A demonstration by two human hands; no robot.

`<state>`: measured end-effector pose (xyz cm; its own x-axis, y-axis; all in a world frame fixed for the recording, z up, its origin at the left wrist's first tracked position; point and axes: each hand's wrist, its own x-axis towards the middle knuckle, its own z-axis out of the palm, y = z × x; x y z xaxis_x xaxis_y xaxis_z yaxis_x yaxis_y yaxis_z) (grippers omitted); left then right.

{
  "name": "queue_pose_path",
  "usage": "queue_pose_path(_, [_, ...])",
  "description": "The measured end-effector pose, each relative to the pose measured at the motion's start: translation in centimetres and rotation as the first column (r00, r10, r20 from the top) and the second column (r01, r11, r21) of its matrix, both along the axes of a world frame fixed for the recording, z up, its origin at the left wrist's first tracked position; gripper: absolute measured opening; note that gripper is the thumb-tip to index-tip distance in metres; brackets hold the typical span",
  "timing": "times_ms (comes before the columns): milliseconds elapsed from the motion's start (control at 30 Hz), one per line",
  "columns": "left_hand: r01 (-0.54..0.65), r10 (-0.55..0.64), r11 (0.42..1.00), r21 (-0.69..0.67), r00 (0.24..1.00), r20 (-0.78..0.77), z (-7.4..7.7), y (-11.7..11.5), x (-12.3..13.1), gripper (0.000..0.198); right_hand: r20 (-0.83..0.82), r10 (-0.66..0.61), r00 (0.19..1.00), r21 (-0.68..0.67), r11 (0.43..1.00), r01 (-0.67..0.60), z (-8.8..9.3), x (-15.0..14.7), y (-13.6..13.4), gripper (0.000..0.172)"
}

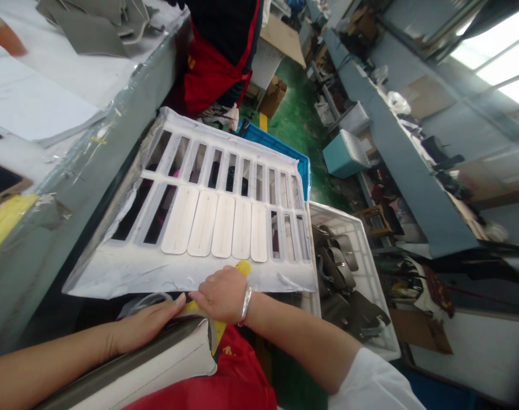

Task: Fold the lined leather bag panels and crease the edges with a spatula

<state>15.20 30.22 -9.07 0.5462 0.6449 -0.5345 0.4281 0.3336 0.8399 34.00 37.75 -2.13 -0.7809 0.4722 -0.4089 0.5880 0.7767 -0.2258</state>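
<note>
My right hand (223, 296) is closed around a yellow object (243, 267), whose ends show above and below the fist; its kind is hard to make out. My left hand (151, 324) lies stretched out along the top edge of a grey bag piece with a white, stitched side (157, 364), on my lap. Its lower fingers are partly hidden. Just beyond both hands is a white slotted rack (127, 273). Several white rounded strips with a centre line (224, 225) lie side by side across its near slots.
A worktable (110, 131) with grey pieces (89, 34) and paper runs along the left. At right, a white crate (370, 245) holds dark grey bags (338, 262). A blue crate (280, 139) is behind the rack. A person in dark and red clothing (225, 51) stands beyond.
</note>
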Motion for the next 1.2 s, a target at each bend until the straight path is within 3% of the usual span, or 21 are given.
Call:
queue_pose_path(133, [0.028,-0.021,0.994,0.102,0.997,-0.075,0.9,-0.2,0.3,0.063,0.005,0.008,1.000,0.011,1.000,-0.008,0.2,-0.1,-0.4,0.050])
queue_pose_path(367, [0.064,-0.069,0.997,-0.044,0.992,-0.106,3.1,0.3,0.6,0.059,-0.006,0.025,1.000,0.030,0.999,-0.025,0.7,-0.3,-1.1,0.050])
queue_pose_path(533, [0.140,-0.142,0.988,-0.069,0.990,-0.022,4.3,0.7,0.6,0.055,0.022,0.037,0.999,-0.006,0.999,-0.037,1.1,-0.3,-1.3,0.049])
queue_pose_path(733, [0.079,-0.079,0.997,-0.013,0.994,-0.074,4.6,0.3,1.0,0.055,-0.028,0.021,0.999,0.018,1.000,-0.020,0.3,0.2,-1.5,0.050])
queue_pose_path(967, [0.223,-0.224,0.975,-0.021,0.974,-0.041,4.7,0.9,1.3,0.059,-0.075,0.018,0.997,-0.011,1.000,-0.018,-0.4,0.9,-2.3,0.042])
queue_pose_path(1200, [0.247,-0.247,0.969,-0.009,0.968,-0.041,5.5,0.2,1.8,0.054,-0.054,-0.038,0.998,-0.062,0.997,0.034,-0.4,1.4,-3.3,0.049])
